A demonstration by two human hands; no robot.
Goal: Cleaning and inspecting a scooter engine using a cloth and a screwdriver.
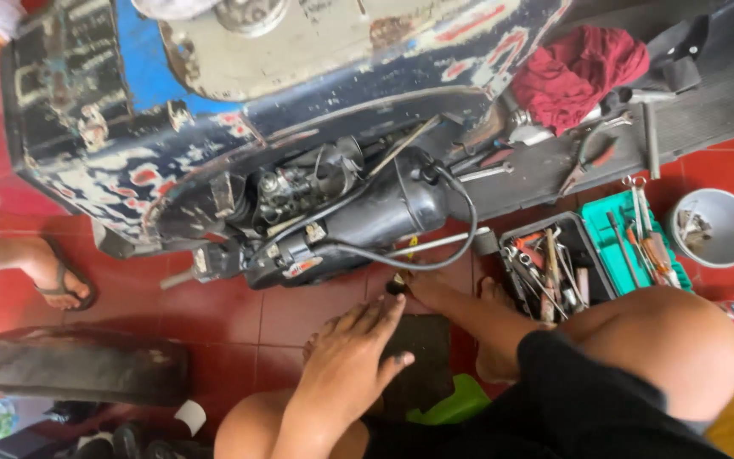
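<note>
My left hand (pixel 352 361) lies flat with its fingers spread, palm down, over my left knee and the edge of a dark flat pad (pixel 425 353) on the red tiled floor. It holds nothing. My right hand is out of sight. Just ahead of the fingers my bare foot (pixel 460 310) points at the black engine (pixel 358 221) of a scooter lying on its side, with a black cable (pixel 460 246) looping round it. The scooter's worn blue and black body (pixel 129 127) fills the top of the view.
A black tray of tools (pixel 545 272) and a green tray of screwdrivers (pixel 630 234) sit right of the engine, beside a grey bowl (pixel 715 225). Pliers (pixel 588 157) and a red rag (pixel 579 72) lie on the footboard. Another person's sandalled foot (pixel 61 285) is at left.
</note>
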